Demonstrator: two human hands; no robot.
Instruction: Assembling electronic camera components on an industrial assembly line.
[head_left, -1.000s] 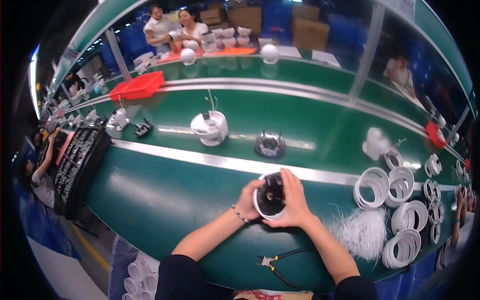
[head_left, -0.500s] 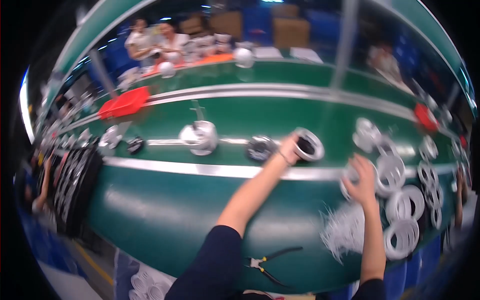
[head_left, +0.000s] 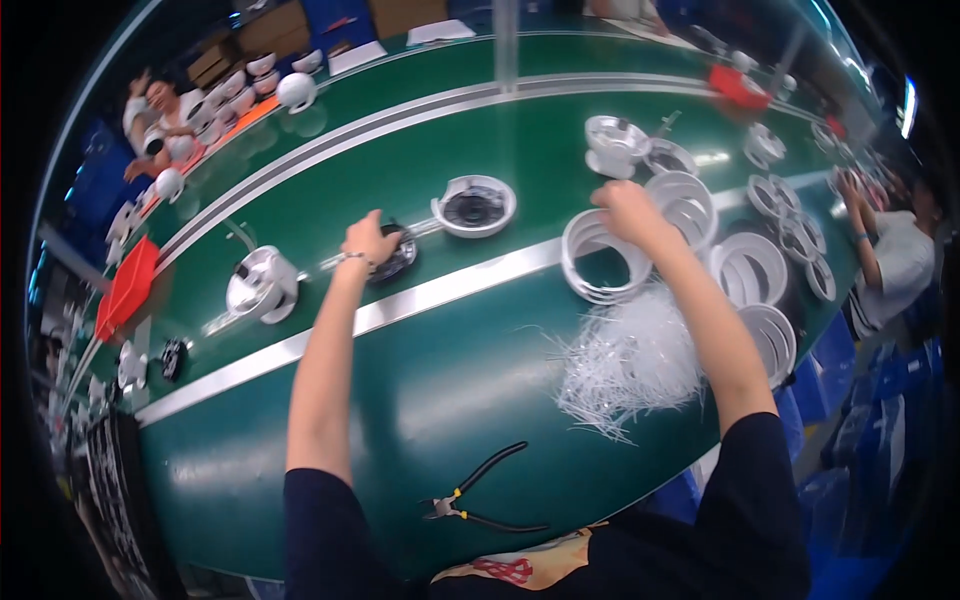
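Observation:
My left hand (head_left: 368, 242) is closed on the near side of a round black part (head_left: 400, 256) lying on the green belt. Just right of it, a white ring-shaped housing (head_left: 447, 214) with a black part inside rests on the belt by itself. My right hand (head_left: 628, 210) grips the upper rim of a white plastic ring (head_left: 572, 268), the top one of a small stack; its fingertips are partly hidden. Below that stack lies a heap of thin clear plastic strips (head_left: 630, 350). Cutting pliers (head_left: 447, 506) with black and yellow handles lie spread on the near table.
More white ring stacks (head_left: 768, 345) stand at the right. Further along the belt are a white housing (head_left: 262, 285) at left and another (head_left: 616, 142) at right. A red tray (head_left: 128, 290) sits far left. Co-workers (head_left: 895, 255) are at the right and far left.
My left hand has let go of the white housing with the black insert and moved left onto the black part. My right hand has closed on a ring's rim. The view has turned rightward.

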